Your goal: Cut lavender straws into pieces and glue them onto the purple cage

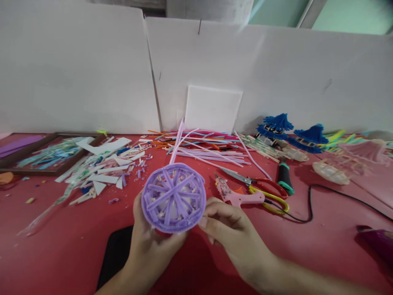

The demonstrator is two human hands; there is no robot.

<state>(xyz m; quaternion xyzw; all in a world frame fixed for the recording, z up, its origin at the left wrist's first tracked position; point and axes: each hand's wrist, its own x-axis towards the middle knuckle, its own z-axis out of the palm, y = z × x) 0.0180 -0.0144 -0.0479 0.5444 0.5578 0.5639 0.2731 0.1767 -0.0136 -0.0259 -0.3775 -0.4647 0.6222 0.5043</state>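
A round purple wheel-shaped craft piece (173,197), with spokes of purple pipe cleaner, is held up over the red table (76,246). My left hand (147,246) grips it from below and behind. My right hand (229,229) pinches its right rim with thumb and fingertips. Long purple strands rise from the piece's top toward the back.
Behind lie a heap of coloured straws and sticks (205,145), red-and-yellow scissors (260,189), a pink glue gun (236,196), a black-and-green tool (285,177) and a black cable (322,196). Paper scraps (101,168) and a wooden tray (46,153) sit left. Blue tasselled models (276,127) stand right. White boards wall the back.
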